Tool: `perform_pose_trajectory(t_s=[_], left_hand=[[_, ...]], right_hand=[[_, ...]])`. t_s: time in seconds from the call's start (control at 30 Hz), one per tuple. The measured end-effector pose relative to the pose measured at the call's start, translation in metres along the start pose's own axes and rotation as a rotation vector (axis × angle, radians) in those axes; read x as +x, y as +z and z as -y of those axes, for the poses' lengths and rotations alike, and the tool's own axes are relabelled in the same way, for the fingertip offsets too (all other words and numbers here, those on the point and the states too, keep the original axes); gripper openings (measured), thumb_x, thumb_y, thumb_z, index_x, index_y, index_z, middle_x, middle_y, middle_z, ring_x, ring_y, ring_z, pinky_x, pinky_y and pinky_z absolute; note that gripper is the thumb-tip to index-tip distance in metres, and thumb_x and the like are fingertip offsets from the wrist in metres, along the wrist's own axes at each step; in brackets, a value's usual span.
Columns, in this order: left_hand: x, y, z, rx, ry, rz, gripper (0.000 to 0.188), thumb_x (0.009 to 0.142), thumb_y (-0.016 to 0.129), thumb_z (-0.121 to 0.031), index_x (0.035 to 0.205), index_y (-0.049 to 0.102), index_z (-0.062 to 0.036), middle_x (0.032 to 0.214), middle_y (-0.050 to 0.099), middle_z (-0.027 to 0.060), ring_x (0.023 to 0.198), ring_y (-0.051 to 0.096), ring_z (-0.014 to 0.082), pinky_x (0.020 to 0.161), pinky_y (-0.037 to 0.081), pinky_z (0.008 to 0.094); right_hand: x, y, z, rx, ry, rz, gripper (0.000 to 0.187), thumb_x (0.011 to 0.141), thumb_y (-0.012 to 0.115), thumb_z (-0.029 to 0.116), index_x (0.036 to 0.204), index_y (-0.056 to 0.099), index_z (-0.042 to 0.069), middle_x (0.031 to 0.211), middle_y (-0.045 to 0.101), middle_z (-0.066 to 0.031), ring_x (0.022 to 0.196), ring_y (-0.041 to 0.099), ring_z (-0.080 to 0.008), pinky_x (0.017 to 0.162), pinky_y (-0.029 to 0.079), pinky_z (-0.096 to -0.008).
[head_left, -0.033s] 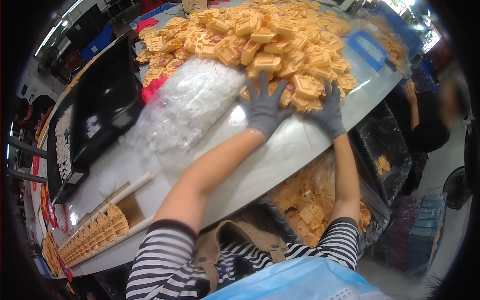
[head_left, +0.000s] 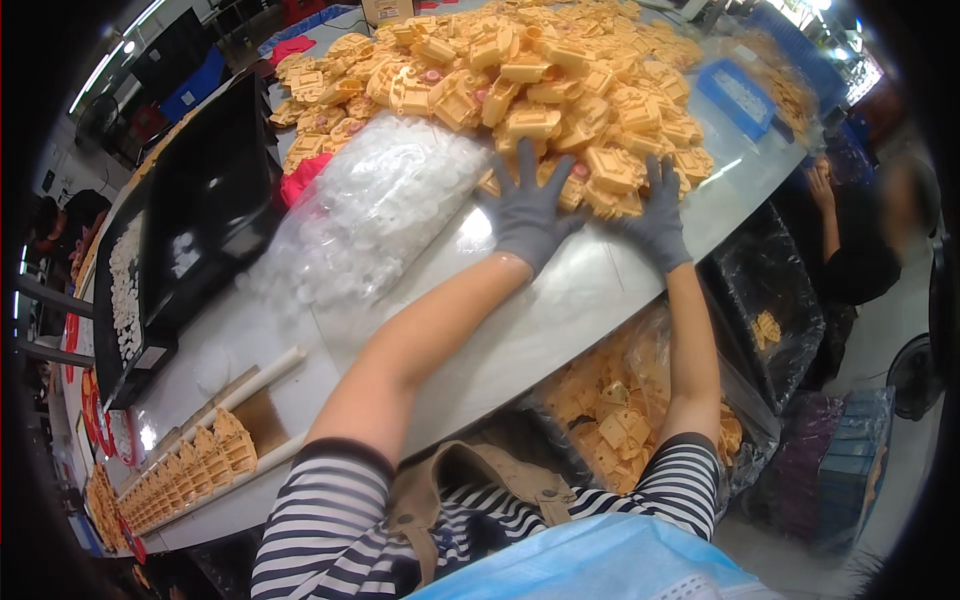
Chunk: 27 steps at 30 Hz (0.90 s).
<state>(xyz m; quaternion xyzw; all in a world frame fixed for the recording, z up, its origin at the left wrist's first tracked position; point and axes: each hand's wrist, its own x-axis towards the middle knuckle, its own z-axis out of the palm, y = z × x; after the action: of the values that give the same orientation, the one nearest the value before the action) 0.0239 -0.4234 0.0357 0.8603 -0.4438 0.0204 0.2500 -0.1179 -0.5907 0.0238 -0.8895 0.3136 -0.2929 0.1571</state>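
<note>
The yellow pile (head_left: 575, 92) lies on the worktop (head_left: 430, 350), upper centre of the frame, broadest sideways. Left hand (head_left: 530, 218) and right hand (head_left: 658, 230) sit just below it, equally near, open, fingertips at its lower edge, nothing visibly gripped. At left, the black tray (head_left: 215, 200) bears a white label (head_left: 150, 358), too small to read.

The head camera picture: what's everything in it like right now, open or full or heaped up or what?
Heap of yellow plastic parts: loose, jumbled.
Left hand: gray-gloved, open, fingers spread against the heap.
Right hand: gray-gloved, open, fingers at the heap's edge.
Clear plastic bag: lying down, bulging with white pieces.
Blue bin: open-topped, holding white pieces.
Large black tray: open-topped.
Row of yellow parts: neatly lined up.
</note>
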Motion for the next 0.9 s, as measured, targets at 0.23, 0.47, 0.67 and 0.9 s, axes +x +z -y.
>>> perform_pose_trajectory(t_s=[0.23, 0.47, 0.67, 0.9], left_hand=[[0.058, 0.030, 0.004, 0.035, -0.020, -0.012, 0.084, 0.073, 0.074, -0.050, 0.145, 0.034, -0.0372, 0.159, 0.000, 0.0167, 0.141, -0.001, 0.0509, 0.102, 0.022, 0.0717], [0.130, 0.069, 0.053, -0.008, 0.071, -0.214, 0.076, 0.073, 0.076, -0.045, 0.140, 0.042, -0.0397, 0.158, -0.009, 0.0161, 0.134, 0.017, 0.0542, 0.103, 0.037, 0.0578], [0.168, 0.056, 0.046, 0.008, 0.013, 0.023, 0.070, 0.076, 0.073, -0.034, 0.139, 0.044, -0.0403, 0.157, -0.008, 0.0179, 0.121, 0.046, 0.0417, 0.101, 0.044, 0.0430], [0.217, 0.049, 0.064, -0.013, 0.022, 0.064, 0.065, 0.081, 0.068, -0.032, 0.141, 0.042, -0.0368, 0.155, -0.009, 0.0257, 0.131, 0.040, 0.0447, 0.108, 0.039, 0.0428]], right_hand=[[0.064, 0.043, -0.032, -0.035, -0.054, -0.063, 0.129, 0.045, 0.087, 0.061, 0.149, 0.023, 0.018, 0.150, 0.016, -0.0271, 0.138, 0.017, -0.0478, 0.113, 0.026, -0.0501], [0.116, 0.067, -0.006, -0.075, 0.007, -0.071, 0.112, 0.057, 0.080, 0.057, 0.149, 0.025, 0.026, 0.140, 0.033, -0.0248, 0.131, 0.031, -0.0431, 0.112, 0.026, -0.0508], [0.158, 0.085, -0.030, -0.032, -0.050, -0.068, 0.118, 0.056, 0.077, 0.070, 0.150, 0.023, 0.026, 0.151, 0.021, -0.0270, 0.140, 0.007, -0.0521, 0.116, 0.015, -0.0523], [0.203, 0.127, -0.028, -0.161, 0.095, -0.146, 0.117, 0.057, 0.073, 0.075, 0.151, 0.021, 0.029, 0.151, 0.020, -0.0285, 0.140, 0.003, -0.0528, 0.116, 0.016, -0.0526]])
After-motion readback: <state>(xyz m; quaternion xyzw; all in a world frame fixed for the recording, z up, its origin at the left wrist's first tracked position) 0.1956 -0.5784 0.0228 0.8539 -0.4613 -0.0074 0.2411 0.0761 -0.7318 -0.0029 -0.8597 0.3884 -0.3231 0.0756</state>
